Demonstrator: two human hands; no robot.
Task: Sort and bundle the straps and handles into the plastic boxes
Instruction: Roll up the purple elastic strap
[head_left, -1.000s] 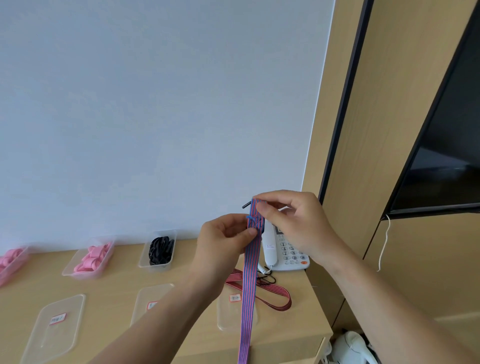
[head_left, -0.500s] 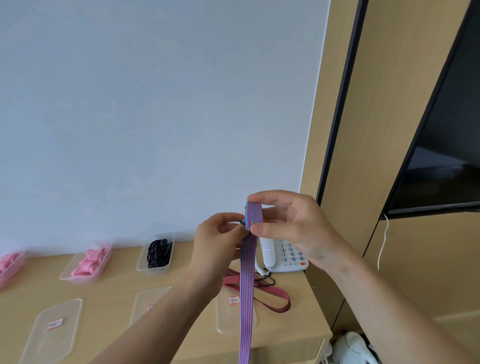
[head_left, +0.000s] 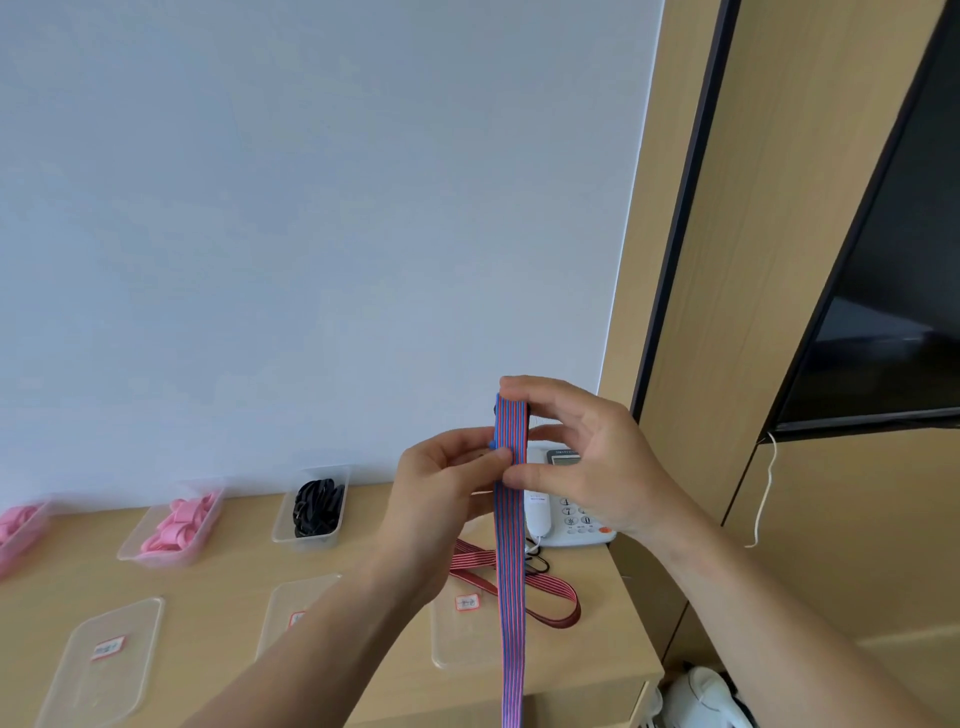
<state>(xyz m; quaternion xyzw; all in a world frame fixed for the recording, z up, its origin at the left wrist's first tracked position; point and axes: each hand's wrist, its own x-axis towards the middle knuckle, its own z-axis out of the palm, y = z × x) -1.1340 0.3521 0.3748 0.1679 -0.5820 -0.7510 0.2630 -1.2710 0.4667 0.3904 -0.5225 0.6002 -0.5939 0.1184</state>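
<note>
Since the earlier frame, your right hand (head_left: 587, 467) is gripping the striped strap (head_left: 511, 571) wider, forefinger on the fold, thumb lower. Your left hand (head_left: 441, 493) is pinching its layers above the right end of the desk (head_left: 597, 644). Keep edges aligned while folding.

Both forearms are raised and angled inward, with the hands set close together. A strap (head_left: 511, 545) is pinched by the left hand (head_left: 441, 488), and its folded top is held between the curled thumb and fingers (head_left: 545, 387) of the right hand (head_left: 592, 467).
</note>
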